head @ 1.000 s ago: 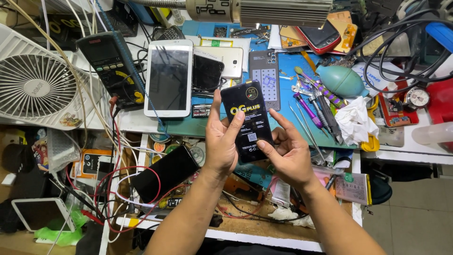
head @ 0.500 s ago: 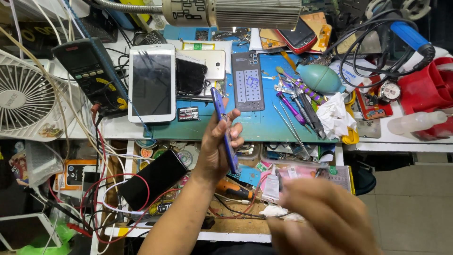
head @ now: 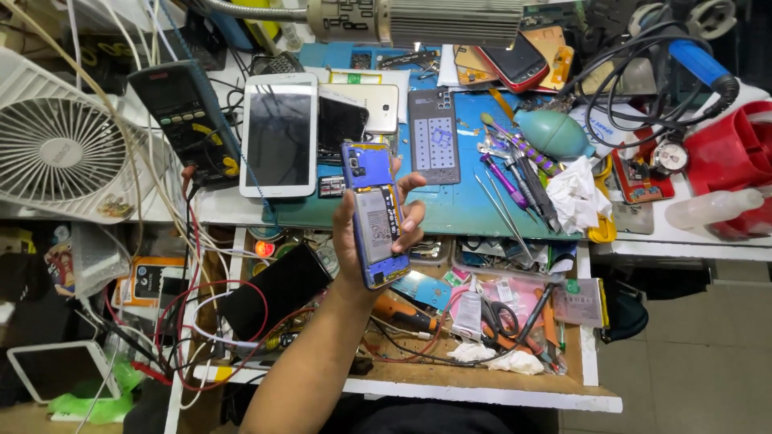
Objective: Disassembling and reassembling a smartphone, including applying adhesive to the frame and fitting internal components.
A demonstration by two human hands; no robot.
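Observation:
My left hand [head: 351, 269] is raised over the front edge of the workbench and grips a blue-framed phone [head: 375, 215] upright. The phone's back is off, so its battery and inner parts face me. My thumb lies along its left edge and my fingers wrap around its right edge. My right hand is out of view.
Behind the phone lies a blue work mat [head: 482, 210] with a white tablet [head: 279, 137], a grey phone frame [head: 434, 137], screwdrivers and tweezers [head: 515, 173] and a teal blower bulb [head: 555, 133]. A multimeter [head: 189, 116] and fan [head: 56, 149] stand left. Below is an open drawer [head: 482, 378] with scissors [head: 498, 309].
My right hand let go of the phone and dropped out of view. My left hand turned the phone from its black face, through edge-on, to its open back.

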